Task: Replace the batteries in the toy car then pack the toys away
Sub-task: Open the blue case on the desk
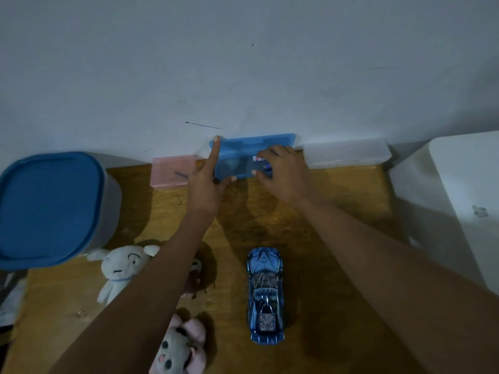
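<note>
The blue toy car [265,295] sits on the wooden table [310,220], nose toward the wall, untouched between the two forearms. Beyond it, both hands are on a blue translucent case [243,155] at the wall: the left hand [208,184] pinches its left end, forefinger up the edge and thumb beneath, while the right hand [280,171] curls over its right half (something printed shows inside). A pink case [172,171] and a clear case [348,155] flank it. Left stand a blue-lidded bin [51,206], a white plush [121,268] and a pink-grey plush [181,346].
</note>
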Available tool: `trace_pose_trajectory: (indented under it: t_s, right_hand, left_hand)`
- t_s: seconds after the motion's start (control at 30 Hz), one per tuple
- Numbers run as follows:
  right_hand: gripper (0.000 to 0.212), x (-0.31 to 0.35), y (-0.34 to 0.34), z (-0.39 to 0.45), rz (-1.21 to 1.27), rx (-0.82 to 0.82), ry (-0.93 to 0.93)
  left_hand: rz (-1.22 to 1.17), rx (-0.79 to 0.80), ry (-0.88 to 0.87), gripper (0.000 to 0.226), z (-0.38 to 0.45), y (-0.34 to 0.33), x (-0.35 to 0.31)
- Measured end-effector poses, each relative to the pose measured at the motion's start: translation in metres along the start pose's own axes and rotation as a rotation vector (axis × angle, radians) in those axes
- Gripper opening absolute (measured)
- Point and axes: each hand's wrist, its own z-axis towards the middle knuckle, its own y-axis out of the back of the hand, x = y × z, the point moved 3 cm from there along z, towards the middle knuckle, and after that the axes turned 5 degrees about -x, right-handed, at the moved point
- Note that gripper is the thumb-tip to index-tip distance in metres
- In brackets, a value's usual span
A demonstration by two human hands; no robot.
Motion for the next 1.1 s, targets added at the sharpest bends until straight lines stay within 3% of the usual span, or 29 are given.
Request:
trace_pose_trajectory:
  t_s: [0.2,0.5,1.1]
  right_hand:
    - [0.051,0.004,-0.021,-0.003,-0.25,0.015,0.016]
    - [0.051,0.005,-0.025,-0.005,-0.273,0.066,0.029]
    - [0.048,-0.003,-0.039,-0.011,-0.363,-0.008,0.094]
  left_hand:
    - [0.003,-0.032,-0.042,0.103,0.0,-0.001,0.003]
    - [0.018,-0.064,-0.062,0.103,0.001,-0.002,0.004]
    - [0.046,-0.094,-0.067,0.102,0.0,-0.002,0.004]
